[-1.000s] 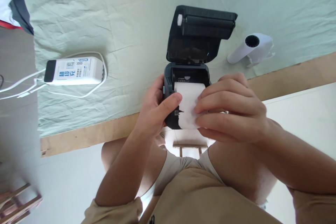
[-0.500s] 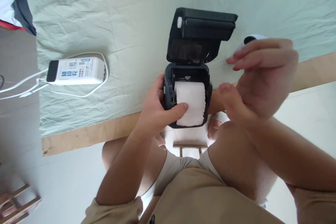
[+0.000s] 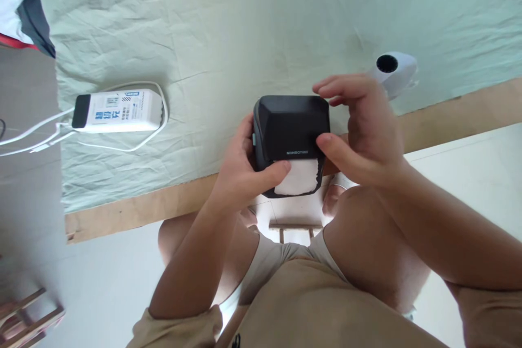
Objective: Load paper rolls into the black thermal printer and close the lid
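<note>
A black label printer point(image 3: 293, 125) is held over the table's front edge, its lid folded down over the body. White paper point(image 3: 299, 179) sticks out below the lid's lower edge. My left hand point(image 3: 244, 174) grips the printer from the left side, with the thumb lying on the paper and the other fingers hidden behind the body. At the printer's right side is my right hand point(image 3: 362, 125), thumb and fingers apart. Its thumb tip is at the lid's right edge; whether it presses there I cannot tell.
A pale green cloth point(image 3: 212, 27) covers the table, with a bare wooden edge point(image 3: 142, 209) in front. White charger box with cables point(image 3: 130, 110) lies at left. A white object with a dark round end point(image 3: 395, 70) lies at right. Part of another person point(image 3: 24, 0) shows top left.
The printer's lid has swung down from upright and now covers most of the paper. My right hand has moved left to the printer's side. The left hand keeps its hold.
</note>
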A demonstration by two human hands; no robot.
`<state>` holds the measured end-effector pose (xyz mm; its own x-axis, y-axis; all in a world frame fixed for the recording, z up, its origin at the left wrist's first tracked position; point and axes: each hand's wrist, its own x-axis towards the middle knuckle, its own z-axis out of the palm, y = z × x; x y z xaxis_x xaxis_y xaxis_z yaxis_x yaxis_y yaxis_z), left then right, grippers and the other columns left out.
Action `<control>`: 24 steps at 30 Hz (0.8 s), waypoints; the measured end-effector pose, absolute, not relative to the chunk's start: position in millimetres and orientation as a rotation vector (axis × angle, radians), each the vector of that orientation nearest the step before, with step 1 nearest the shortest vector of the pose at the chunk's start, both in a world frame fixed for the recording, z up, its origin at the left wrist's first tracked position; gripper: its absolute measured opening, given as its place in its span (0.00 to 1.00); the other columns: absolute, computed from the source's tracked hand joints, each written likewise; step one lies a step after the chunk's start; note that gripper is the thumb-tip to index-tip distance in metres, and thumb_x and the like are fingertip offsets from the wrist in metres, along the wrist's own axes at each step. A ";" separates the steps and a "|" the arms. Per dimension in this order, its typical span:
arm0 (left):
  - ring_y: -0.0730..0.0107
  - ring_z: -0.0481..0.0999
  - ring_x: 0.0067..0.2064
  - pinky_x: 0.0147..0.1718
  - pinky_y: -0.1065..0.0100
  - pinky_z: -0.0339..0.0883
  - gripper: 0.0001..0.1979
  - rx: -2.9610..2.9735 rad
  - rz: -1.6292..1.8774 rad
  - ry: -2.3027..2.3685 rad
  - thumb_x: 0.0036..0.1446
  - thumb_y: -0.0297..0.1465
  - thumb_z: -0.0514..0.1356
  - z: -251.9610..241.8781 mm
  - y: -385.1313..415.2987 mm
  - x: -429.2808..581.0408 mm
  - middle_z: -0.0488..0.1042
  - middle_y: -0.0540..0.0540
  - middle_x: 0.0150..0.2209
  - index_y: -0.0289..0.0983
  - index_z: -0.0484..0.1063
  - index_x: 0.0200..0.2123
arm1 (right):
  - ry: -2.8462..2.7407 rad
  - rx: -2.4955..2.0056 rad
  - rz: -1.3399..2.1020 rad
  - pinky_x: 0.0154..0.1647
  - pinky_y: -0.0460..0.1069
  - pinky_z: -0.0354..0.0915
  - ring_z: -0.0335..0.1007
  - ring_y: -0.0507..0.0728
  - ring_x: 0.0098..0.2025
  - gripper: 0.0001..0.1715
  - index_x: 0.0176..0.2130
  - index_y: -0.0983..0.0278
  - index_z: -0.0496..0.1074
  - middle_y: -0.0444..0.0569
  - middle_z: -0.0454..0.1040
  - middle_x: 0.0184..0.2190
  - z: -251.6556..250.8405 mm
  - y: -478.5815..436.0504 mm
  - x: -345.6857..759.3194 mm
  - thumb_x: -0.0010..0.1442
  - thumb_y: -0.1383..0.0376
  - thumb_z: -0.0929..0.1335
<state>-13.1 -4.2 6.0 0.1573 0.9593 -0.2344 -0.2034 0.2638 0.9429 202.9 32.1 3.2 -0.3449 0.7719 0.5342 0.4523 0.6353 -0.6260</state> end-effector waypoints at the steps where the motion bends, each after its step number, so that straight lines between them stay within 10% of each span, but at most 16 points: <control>1: 0.45 0.79 0.60 0.51 0.59 0.78 0.39 0.919 1.028 1.043 0.43 0.32 0.78 6.1 -4.1 -13.4 0.79 0.42 0.56 0.43 0.72 0.60 | -2.000 -0.932 0.527 0.60 0.65 0.73 0.73 0.66 0.62 0.22 0.59 0.50 0.63 0.51 0.75 0.57 3.2 32.1 202.9 0.68 0.58 0.66; 13: 0.54 0.84 0.47 0.40 0.63 0.80 0.27 0.819 1.089 1.043 0.54 0.42 0.74 11.2 -8.2 -3.9 0.82 0.43 0.47 0.42 0.74 0.55 | -1.923 -0.826 1.089 0.31 0.48 0.74 0.74 0.53 0.39 0.30 0.65 0.56 0.58 0.50 0.74 0.53 -0.9 29.7 200.9 0.69 0.57 0.69; 24: 0.48 0.85 0.51 0.38 0.61 0.80 0.26 0.871 1.091 0.958 0.59 0.42 0.71 5.0 -8.0 -7.0 0.84 0.43 0.49 0.43 0.72 0.58 | -1.872 -0.889 1.132 0.54 0.60 0.77 0.73 0.63 0.59 0.29 0.63 0.54 0.60 0.54 0.71 0.61 3.0 25.8 198.5 0.68 0.55 0.70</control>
<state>-7.0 -8.0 5.0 0.1750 0.9661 -0.1897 -0.3128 0.2372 0.9197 198.5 25.8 3.0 -0.4683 0.8478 0.2487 0.1738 0.3644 -0.9149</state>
